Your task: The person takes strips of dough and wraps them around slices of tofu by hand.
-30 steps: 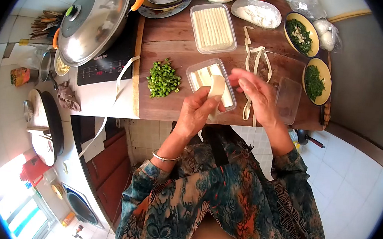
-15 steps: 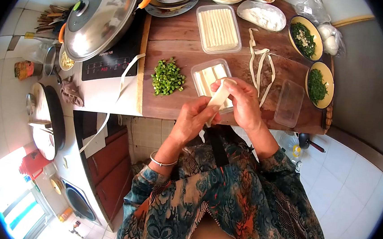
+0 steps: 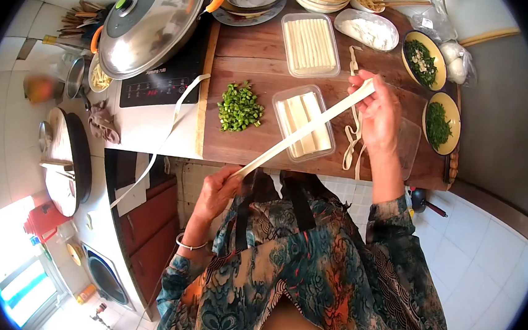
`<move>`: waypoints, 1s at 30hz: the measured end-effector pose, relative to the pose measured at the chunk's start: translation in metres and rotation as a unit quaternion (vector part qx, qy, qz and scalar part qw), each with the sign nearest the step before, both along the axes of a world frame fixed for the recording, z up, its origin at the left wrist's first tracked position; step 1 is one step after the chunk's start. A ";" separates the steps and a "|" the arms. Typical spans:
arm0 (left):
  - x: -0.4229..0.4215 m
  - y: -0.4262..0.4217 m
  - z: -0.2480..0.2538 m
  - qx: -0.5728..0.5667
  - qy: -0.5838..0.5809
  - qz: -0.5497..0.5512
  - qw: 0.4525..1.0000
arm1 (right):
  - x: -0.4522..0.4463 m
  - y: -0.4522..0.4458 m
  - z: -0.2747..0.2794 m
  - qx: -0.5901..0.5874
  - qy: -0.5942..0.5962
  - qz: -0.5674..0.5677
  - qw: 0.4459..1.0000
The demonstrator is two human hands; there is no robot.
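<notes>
Where dough (image 3: 307, 129) stretches, wooden counter (image 3: 248, 49), tiles (image 3: 475, 243)

Pale square tiles covered the wall (image 3: 10, 92) on the left, and larger whitish tiles made up the floor (image 3: 466, 234) on the right. A brown wooden worktop (image 3: 242, 62) met a white counter (image 3: 135, 127), with reddish-brown cabinet doors (image 3: 146, 239) below the counter. Beyond the worktop's right end spread a broad grey surface (image 3: 501, 103). At lower left, a window (image 3: 28, 289) let in bright, bluish-white daylight that bleached out the area around its frame.
</notes>
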State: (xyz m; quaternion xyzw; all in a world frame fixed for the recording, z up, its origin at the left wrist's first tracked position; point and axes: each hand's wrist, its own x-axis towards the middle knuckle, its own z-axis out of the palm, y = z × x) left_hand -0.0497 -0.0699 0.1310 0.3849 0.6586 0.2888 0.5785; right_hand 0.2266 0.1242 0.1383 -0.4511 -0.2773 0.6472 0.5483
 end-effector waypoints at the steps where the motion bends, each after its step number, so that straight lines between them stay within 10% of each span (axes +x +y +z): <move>1: -0.007 -0.005 -0.002 -0.008 0.012 0.003 1.000 | 0.004 0.004 0.000 0.005 -0.005 0.008 1.000; 15: -0.031 -0.033 -0.014 0.046 0.132 -0.030 0.990 | 0.035 0.012 -0.002 -0.016 -0.067 0.012 0.998; 24: 0.012 0.028 -0.001 0.251 0.365 -0.229 0.867 | -0.005 0.004 0.038 0.090 0.018 -0.035 0.995; 30: 0.059 0.091 0.033 0.238 0.035 -0.040 0.970 | -0.043 -0.024 0.059 0.146 -0.155 0.184 0.960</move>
